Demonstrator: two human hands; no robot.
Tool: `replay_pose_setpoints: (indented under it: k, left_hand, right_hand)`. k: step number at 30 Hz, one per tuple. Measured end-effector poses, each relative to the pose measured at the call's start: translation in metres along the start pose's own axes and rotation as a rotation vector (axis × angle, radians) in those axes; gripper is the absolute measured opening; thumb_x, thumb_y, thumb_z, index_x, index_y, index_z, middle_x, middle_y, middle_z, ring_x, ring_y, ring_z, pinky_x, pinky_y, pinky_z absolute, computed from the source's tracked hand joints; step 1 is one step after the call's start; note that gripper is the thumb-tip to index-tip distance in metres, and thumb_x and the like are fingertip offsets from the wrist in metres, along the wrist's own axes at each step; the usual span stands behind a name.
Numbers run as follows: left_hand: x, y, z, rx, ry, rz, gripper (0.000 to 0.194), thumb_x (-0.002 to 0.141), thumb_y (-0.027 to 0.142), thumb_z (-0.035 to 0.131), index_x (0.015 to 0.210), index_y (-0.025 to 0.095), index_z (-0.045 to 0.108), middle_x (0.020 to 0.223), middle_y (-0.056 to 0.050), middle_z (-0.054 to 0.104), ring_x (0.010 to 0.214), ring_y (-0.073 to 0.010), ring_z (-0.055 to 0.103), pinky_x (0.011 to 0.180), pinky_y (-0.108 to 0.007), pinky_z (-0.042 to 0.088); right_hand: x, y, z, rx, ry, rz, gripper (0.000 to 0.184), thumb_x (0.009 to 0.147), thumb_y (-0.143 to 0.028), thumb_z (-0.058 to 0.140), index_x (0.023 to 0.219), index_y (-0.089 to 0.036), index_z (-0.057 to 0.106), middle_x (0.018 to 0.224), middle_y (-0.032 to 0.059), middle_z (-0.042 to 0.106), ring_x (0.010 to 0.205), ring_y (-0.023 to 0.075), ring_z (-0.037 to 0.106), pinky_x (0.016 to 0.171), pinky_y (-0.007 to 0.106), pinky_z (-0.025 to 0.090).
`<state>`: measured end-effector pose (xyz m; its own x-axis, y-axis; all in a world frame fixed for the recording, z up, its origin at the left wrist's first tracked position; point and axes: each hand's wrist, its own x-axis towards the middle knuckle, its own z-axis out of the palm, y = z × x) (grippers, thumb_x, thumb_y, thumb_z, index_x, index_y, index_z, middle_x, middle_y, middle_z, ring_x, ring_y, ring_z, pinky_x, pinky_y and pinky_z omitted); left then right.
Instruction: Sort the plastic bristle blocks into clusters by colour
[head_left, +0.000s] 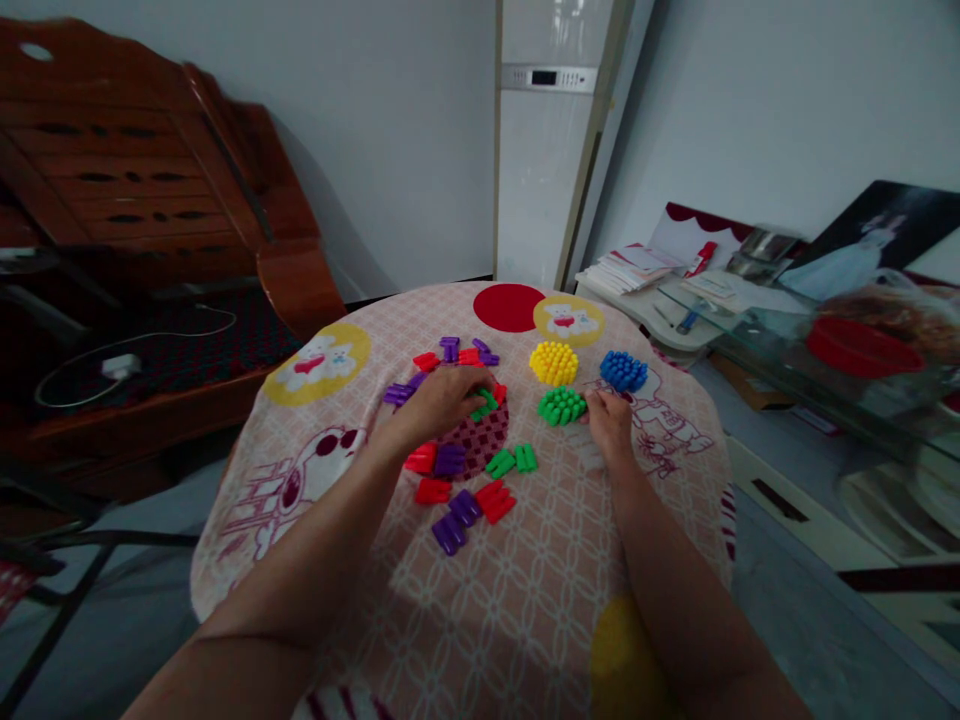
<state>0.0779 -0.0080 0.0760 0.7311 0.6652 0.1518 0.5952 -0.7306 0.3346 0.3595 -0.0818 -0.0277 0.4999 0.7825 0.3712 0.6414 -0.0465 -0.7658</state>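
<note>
My left hand (454, 393) is over the scattered plastic pieces, its fingers closed on a small green pronged piece (486, 405). Red pieces (495, 500) and purple pieces (448, 534) of a similar pronged shape lie around that hand. Two more loose green pieces (526, 458) rest nearer to me. My right hand (610, 420) is closed, with its fingertips at the right edge of a green bunch of knobbed pieces (562, 406). Whatever is between those fingertips is hidden. A yellow bunch (554, 363) and a blue bunch (623, 371) stand just behind.
A patterned cloth covers the round table (540, 600). To the right, a glass-topped cabinet (750, 340) carries papers (630, 268), a red bowl (862, 345) and a plastic bag. A carved wooden bench (135, 200) stands at left, a tall white unit (547, 180) behind the table.
</note>
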Motion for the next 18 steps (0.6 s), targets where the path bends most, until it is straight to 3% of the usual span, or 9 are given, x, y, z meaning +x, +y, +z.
replay_pose_setpoints:
  k: [4,6,10,13,18]
  left_hand:
    - [0.028,0.044,0.025,-0.072,-0.019,0.153,0.022,0.085,0.015,0.061,0.104,0.018,0.072,0.101,-0.006,0.073,0.092,-0.0181,0.067,0.085,-0.028,0.049]
    - [0.04,0.065,0.04,-0.031,-0.013,0.156,0.023,0.085,0.018,0.063,0.106,0.018,0.071,0.099,-0.007,0.073,0.092,-0.0198,0.067,0.085,-0.029,0.05]
    - [0.058,0.097,0.062,0.05,-0.03,0.166,0.021,0.086,0.019,0.06,0.105,0.017,0.069,0.099,-0.008,0.072,0.094,-0.0215,0.067,0.083,-0.03,0.051]
    - [0.067,0.107,0.072,0.095,-0.058,0.18,0.022,0.091,0.017,0.051,0.104,0.017,0.069,0.1,-0.01,0.07,0.094,-0.0217,0.067,0.081,-0.03,0.051]
    - [0.076,0.107,0.088,0.133,-0.048,0.192,0.027,0.096,0.016,0.044,0.109,0.012,0.067,0.1,-0.015,0.067,0.098,-0.0252,0.066,0.08,-0.033,0.052]
  right_hand:
    - [0.0,-0.001,0.001,0.142,0.007,0.134,0.04,0.085,-0.046,0.044,0.073,-0.018,0.069,0.052,0.0018,0.06,0.054,0.02,0.059,0.058,0.031,0.044]
    - [0.0,-0.003,0.0,0.197,0.011,0.169,0.041,0.085,-0.047,0.043,0.075,-0.018,0.071,0.053,0.0028,0.063,0.053,0.0208,0.06,0.057,0.031,0.045]
    - [0.001,-0.006,-0.001,0.187,0.055,0.156,0.042,0.083,-0.048,0.043,0.061,-0.02,0.066,0.05,0.0036,0.062,0.053,0.0207,0.059,0.055,0.03,0.044]
    - [0.0,-0.006,-0.002,0.196,0.077,0.14,0.046,0.085,-0.05,0.041,0.056,-0.021,0.061,0.052,0.0041,0.063,0.055,0.0194,0.058,0.055,0.029,0.044]
    - [0.0,-0.003,-0.003,0.176,0.097,0.095,0.051,0.09,-0.054,0.039,0.063,-0.019,0.065,0.06,0.0055,0.066,0.062,0.0198,0.059,0.058,0.029,0.045]
